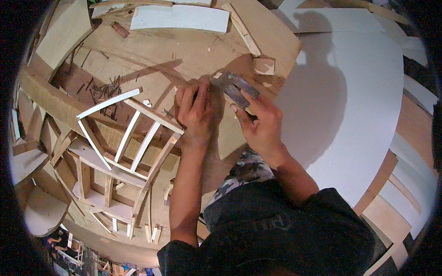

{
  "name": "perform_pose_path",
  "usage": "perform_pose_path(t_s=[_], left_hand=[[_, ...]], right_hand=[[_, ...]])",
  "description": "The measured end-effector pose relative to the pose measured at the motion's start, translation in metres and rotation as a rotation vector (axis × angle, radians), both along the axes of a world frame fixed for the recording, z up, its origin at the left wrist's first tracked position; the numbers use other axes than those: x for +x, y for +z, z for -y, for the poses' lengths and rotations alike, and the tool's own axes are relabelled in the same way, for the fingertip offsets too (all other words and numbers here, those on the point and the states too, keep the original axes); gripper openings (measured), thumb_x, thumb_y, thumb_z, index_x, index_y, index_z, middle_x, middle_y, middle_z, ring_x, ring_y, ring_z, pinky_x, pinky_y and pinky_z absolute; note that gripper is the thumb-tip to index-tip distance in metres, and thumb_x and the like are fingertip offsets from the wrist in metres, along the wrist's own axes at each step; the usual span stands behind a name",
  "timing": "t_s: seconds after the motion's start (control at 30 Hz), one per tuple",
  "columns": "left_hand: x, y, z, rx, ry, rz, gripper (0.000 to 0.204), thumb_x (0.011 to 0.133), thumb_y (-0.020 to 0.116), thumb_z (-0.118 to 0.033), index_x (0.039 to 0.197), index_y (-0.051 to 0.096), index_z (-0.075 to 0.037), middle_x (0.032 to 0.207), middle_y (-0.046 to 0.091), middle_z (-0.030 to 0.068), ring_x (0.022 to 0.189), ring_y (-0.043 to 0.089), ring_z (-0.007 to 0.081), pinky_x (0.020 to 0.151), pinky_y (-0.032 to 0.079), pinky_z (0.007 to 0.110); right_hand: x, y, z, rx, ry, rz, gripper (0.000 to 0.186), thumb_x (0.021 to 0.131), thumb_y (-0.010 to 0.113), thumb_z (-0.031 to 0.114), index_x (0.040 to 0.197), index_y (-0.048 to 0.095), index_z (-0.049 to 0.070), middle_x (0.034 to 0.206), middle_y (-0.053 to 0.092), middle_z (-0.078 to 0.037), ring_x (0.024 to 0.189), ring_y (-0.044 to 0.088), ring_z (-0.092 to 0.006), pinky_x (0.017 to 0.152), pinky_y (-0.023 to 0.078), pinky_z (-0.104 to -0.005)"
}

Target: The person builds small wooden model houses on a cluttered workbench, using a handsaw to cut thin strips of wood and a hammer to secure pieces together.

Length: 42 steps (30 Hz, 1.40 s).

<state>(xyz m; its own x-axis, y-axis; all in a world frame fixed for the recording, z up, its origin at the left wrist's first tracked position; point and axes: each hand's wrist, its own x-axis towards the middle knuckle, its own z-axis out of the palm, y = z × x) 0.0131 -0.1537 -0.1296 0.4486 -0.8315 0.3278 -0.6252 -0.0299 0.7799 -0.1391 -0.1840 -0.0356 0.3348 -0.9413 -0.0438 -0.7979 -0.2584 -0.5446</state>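
Note:
In my right hand (262,122) is a worn, dark metal tool (235,90) with two flat, parallel arms, pinched between thumb and fingers. The far end of the tool points at a small pale wood bit (217,75). Just left of it, my left hand (195,106) has its fingers curled down close to the wooden bench top (152,53). Whatever those fingers grip is hidden beneath them. Beside my left wrist stands a curved wooden frame (154,114) with white-edged slats, its corner close to the forearm.
Several nails (108,89) lie in a pile at the left. A white curved board (179,18) rests at the back, near a narrow wood strip (243,32) and a small wood block (264,66). A large white sheet (354,101) spans the right side.

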Motion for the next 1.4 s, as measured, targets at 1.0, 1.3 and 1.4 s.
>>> perform_pose_path(t_s=[1.0,1.3,1.4], left_hand=[[0.001,-0.006,-0.001,-0.031,-0.006,-0.021,0.026,0.081,0.079,0.001,0.107,0.079,0.000,0.106,0.073,0.0147,0.098,0.068,0.0357,0.087,0.057,0.044],[-0.002,-0.018,0.005,-0.067,0.062,-0.067,0.027,0.077,0.082,0.000,0.103,0.079,-0.007,0.096,0.069,0.0085,0.085,0.065,0.0300,0.078,0.053,0.042],[0.000,-0.020,0.004,-0.084,0.052,-0.059,0.028,0.075,0.082,-0.001,0.102,0.079,-0.008,0.095,0.069,0.0084,0.085,0.065,0.0299,0.078,0.053,0.042]], right_hand=[[0.001,0.005,0.003,0.021,0.055,-0.034,0.040,0.089,0.082,0.006,0.127,0.072,-0.001,0.112,0.075,-0.025,0.097,0.077,-0.0386,0.080,0.060,-0.0405],[0.001,0.010,0.004,-0.002,-0.036,0.038,0.043,0.089,0.082,0.005,0.131,0.072,0.000,0.111,0.077,-0.023,0.094,0.077,-0.0319,0.078,0.059,-0.0378],[-0.002,0.004,0.003,-0.054,-0.037,0.039,0.042,0.089,0.083,0.006,0.130,0.074,0.001,0.107,0.077,-0.021,0.090,0.076,-0.0296,0.076,0.058,-0.0371]])
